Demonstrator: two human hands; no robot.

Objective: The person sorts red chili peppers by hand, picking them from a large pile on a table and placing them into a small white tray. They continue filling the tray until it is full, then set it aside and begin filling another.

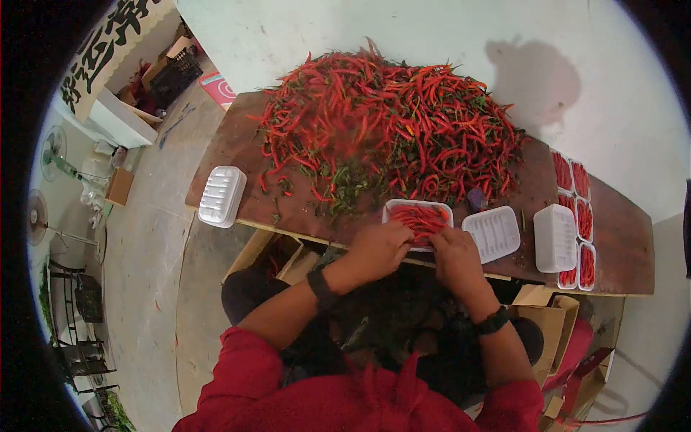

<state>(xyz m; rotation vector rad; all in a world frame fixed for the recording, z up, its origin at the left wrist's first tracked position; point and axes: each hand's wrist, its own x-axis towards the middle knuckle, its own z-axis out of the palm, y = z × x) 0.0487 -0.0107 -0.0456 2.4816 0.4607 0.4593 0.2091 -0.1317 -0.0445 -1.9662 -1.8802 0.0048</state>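
A white plastic tray (386, 213) stands at the table's front edge, filled with red chili peppers (419, 218) laid roughly lengthwise. My left hand (379, 248) is at its near left side, fingers curled in on the peppers. From the near right, my right hand (458, 261) reaches over the rim with its fingers bent onto the peppers too. Both fingertips are partly hidden. Just right of this tray lies a white tray (491, 235) with a ribbed bottom and nothing in it. Behind, a large heap of red chili peppers (446, 137) with green stems and leaves covers the table.
Stacked white trays stand at the left (222, 196) and right (555, 239) of the brown table (625, 248). Several filled trays (586, 219) sit in rows farther right. A wall (432, 29) borders the back. Cardboard boxes (541, 324) stand below the table.
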